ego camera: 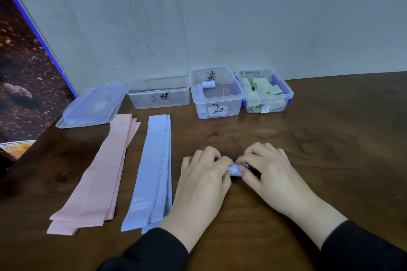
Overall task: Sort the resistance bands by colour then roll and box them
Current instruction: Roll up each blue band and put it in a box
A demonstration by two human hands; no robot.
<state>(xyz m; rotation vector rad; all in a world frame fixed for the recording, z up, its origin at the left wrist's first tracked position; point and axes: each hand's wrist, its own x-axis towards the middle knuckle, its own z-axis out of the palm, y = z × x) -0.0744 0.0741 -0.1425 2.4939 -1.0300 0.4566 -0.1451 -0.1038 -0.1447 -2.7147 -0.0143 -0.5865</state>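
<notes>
— What are you holding there, right up front?

— I'm pinching a small lilac roll [236,169] of stretchy band between both sets of fingertips. My left hand [204,179] is curling its fingers onto one end, my right hand [269,174] onto the other, and the roll is sitting low on the dark, grainy wooden table [319,138].

— And beside your left hand?

— A flat lilac stack [154,171] of long strips is lying there, printed "20 LB". I'm not able to count its layers. Just left of it, a pink stack [99,180] is fanning out a little.

— Further back?

— Three clear plastic boxes are standing along the wall: an empty box [158,92], a middle box [217,91] holding about four lilac rolls, and a right box [265,90] packed with pale green bands. Clear lids [92,106] with blue clips are lying at the far left.
</notes>
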